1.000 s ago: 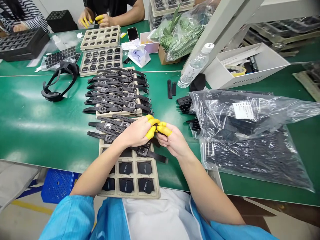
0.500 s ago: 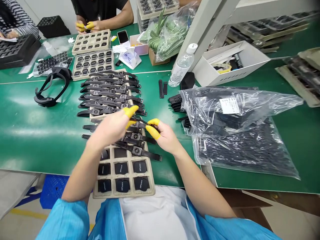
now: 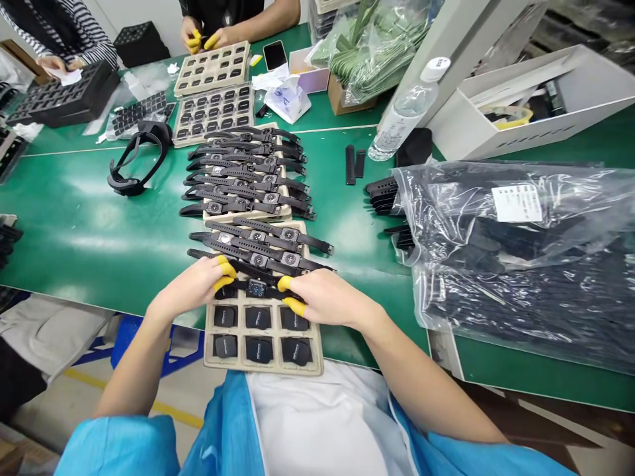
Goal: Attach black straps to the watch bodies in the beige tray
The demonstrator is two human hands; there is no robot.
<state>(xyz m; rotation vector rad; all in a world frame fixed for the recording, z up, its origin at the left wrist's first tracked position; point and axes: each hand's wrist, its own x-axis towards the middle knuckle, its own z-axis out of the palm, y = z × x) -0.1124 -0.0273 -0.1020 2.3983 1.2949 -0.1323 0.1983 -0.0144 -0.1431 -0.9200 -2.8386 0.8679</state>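
Between my hands a smartwatch (image 3: pixel 256 288) with a black strap is stretched out, back side up, over the upper part of the near beige tray (image 3: pixel 262 368). At its left end, my left hand (image 3: pixel 191 289) pinches the strap with yellow-covered fingertips. The other strap end is in the yellow-covered fingers of my right hand (image 3: pixel 330 296), palm down. Just beyond it, several strapped watches (image 3: pixel 289 259) lie crosswise over the same tray. Black square pieces with pale lettering (image 3: pixel 258 349) sit in the tray's front compartments.
A farther tray holds a row of strapped watches (image 3: pixel 243 185). To the right lie clear bags of black straps (image 3: pixel 506 284), two loose strap pieces (image 3: pixel 350 165), a water bottle (image 3: pixel 411 109) and a white box (image 3: pixel 520 112). Across the table a person's yellow-tipped hands (image 3: pixel 203 39) work behind more trays.
My hands have come down and nearer to my body, spreading to opposite ends of the watch, which now lies flat over the tray. The camera has turned slightly.
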